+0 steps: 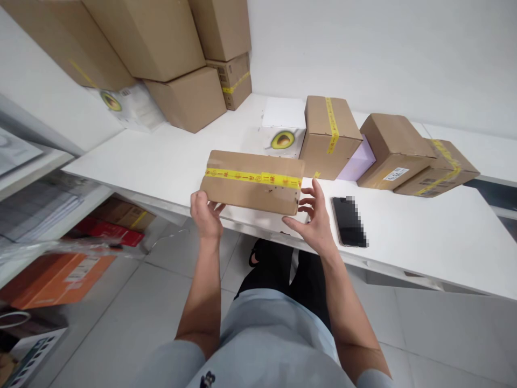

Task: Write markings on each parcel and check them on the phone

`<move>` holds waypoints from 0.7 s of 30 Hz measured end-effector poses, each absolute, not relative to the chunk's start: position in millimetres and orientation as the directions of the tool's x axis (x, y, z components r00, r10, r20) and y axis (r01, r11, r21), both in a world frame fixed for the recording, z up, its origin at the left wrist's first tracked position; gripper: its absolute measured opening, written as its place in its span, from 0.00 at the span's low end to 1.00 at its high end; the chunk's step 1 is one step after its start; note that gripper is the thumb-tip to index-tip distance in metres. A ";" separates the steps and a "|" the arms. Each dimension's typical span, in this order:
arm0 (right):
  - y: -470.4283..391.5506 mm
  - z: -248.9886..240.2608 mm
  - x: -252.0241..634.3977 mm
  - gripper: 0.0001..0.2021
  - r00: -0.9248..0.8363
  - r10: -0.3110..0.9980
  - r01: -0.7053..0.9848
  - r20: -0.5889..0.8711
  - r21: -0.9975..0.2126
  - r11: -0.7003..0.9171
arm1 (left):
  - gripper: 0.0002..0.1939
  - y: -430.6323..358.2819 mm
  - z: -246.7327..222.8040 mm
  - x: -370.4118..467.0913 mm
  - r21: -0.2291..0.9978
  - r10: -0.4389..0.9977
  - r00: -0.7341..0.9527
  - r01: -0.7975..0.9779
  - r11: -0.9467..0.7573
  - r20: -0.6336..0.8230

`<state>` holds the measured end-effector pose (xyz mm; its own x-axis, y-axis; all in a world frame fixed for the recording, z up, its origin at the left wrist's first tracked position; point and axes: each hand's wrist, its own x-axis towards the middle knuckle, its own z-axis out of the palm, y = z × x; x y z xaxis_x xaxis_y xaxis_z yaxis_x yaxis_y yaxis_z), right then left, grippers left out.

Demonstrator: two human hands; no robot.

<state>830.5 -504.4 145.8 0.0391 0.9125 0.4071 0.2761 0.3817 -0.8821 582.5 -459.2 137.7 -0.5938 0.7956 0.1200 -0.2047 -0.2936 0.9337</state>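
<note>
A long brown cardboard box (250,196) with yellow printed tape along its middle is at the front edge of the white table, in front of my body. My left hand (207,215) grips its left end, with the fingers partly hidden beneath it. At the right end is my right hand (313,213), its fingers spread and curved beside the box's side, the thumb near the lower right corner. A dark phone (346,222) lies on the table to the right of my right hand.
Behind stand a white avocado-print box (283,141), a taped brown box (329,137), a purple box (357,160) and two more brown boxes. Large cartons (188,99) are stacked at the back left. Shelves (36,167) with packages line the left side.
</note>
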 end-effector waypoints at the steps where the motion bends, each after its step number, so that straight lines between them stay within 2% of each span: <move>1: -506.2 148.1 833.2 0.59 -0.001 0.911 0.310 0.413 -0.866 0.393 | 0.22 -459.7 139.9 581.5 0.924 0.798 -0.589 -0.224 -0.310 0.125; 3: -509.4 152.4 838.8 0.65 -0.099 0.910 0.367 0.403 -0.835 0.410 | 0.22 -460.6 143.8 580.9 0.915 0.808 -0.570 -0.233 -0.330 0.146; 6: -513.7 155.0 845.8 0.69 -0.206 0.897 0.400 0.391 -0.803 0.441 | 0.23 -461.0 147.6 583.9 0.906 0.812 -0.553 -0.222 -0.360 0.187; 9: -521.2 153.6 849.7 0.70 -0.185 0.882 0.504 0.432 -0.729 0.463 | 0.23 -460.8 150.2 588.9 0.878 0.814 -0.535 -0.251 -0.407 0.225; 12: -534.6 151.4 851.8 0.69 -0.147 0.838 0.667 0.526 -0.573 0.476 | 0.21 -462.8 153.7 594.7 0.861 0.831 -0.509 -0.296 -0.415 0.225; 15: -550.6 148.3 855.8 0.69 -0.165 0.781 0.703 0.603 -0.484 0.522 | 0.19 -467.0 160.0 603.5 0.858 0.853 -0.465 -0.310 -0.409 0.238; 18: -566.8 143.3 867.0 0.70 -0.064 0.788 0.646 0.612 -0.576 0.500 | 0.21 -473.7 168.5 617.9 0.843 0.852 -0.411 -0.284 -0.457 0.324; 21: -586.0 138.7 889.1 0.70 0.222 0.813 0.608 0.538 -0.728 0.316 | 0.23 -483.8 175.8 636.8 0.839 0.882 -0.294 -0.304 -0.451 0.368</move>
